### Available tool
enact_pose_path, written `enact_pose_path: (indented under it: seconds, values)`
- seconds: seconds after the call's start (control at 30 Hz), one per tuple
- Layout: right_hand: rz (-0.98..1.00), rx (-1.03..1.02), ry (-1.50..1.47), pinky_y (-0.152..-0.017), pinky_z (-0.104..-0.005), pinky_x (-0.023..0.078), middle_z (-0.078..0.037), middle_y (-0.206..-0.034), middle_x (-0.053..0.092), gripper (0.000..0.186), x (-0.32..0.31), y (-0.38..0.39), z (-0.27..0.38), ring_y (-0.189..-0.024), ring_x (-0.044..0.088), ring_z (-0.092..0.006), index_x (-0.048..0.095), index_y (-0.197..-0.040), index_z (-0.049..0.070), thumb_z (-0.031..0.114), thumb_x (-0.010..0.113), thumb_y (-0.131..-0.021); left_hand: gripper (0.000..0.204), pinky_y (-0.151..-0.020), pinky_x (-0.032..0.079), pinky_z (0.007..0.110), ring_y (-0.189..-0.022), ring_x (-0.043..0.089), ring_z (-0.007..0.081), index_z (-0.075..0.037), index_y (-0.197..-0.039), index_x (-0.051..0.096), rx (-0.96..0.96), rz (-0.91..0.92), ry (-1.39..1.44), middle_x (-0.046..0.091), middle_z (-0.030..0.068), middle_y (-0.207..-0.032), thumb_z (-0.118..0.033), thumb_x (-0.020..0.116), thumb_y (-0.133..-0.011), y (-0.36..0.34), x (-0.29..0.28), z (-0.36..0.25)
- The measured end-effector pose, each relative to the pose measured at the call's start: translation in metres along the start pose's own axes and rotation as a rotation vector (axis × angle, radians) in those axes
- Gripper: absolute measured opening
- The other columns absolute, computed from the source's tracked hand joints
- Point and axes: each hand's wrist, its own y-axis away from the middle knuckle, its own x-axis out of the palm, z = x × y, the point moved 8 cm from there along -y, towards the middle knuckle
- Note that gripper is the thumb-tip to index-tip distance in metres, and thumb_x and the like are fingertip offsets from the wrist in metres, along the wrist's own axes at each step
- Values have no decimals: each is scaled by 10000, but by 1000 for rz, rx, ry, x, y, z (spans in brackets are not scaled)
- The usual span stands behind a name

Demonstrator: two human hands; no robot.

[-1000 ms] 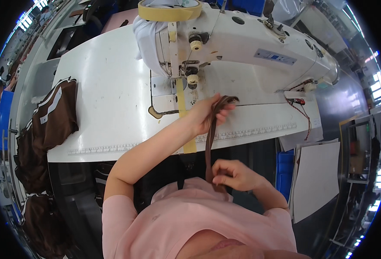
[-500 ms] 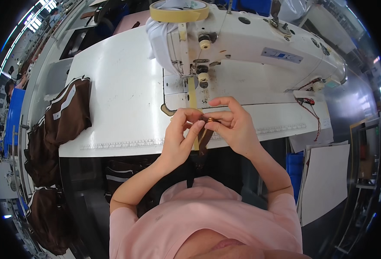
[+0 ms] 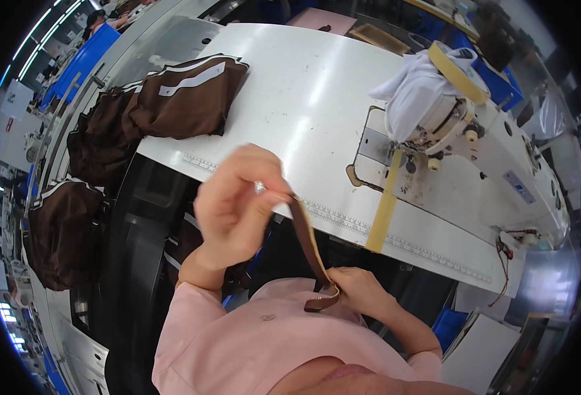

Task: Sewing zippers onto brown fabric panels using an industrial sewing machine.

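A brown zipper (image 3: 307,240) with gold-coloured teeth runs slantwise between my two hands, in front of the table's near edge. My left hand (image 3: 234,207), a little blurred, is raised over that edge and pinches the zipper's upper end between thumb and fingers. Lower down and close to my body, my right hand (image 3: 363,289) is closed on the zipper. Past it the tail of the zipper curls to the left against my pink shirt. Part of the right hand's fingertips is hidden.
The white table (image 3: 290,99) carries a sewing machine (image 3: 501,158) at the right, with a tape roll (image 3: 458,72) and white cloth on it. A yellow tape strip (image 3: 386,204) hangs over the near edge. Brown fabric pieces (image 3: 185,99) lie at the left.
My view has turned, so the machine now stands farther right. Both hands have come apart: the left rose leftward, the right dropped toward my body, and the zipper is stretched out between them.
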Motion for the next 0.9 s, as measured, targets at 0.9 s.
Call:
enact_pose_path:
  seconds: [0.9]
  values:
    - [-599,331,-715,-516,-198,497,-69,-819,588,8,-69,-10,-47,-582,593,-83,593,-879,-32,-25,594,-876,151,-489,487,312,-644,618,219,-44,-868,555,262,529,-882,603,69,-923,-80,675,-783,-6,-34,87]
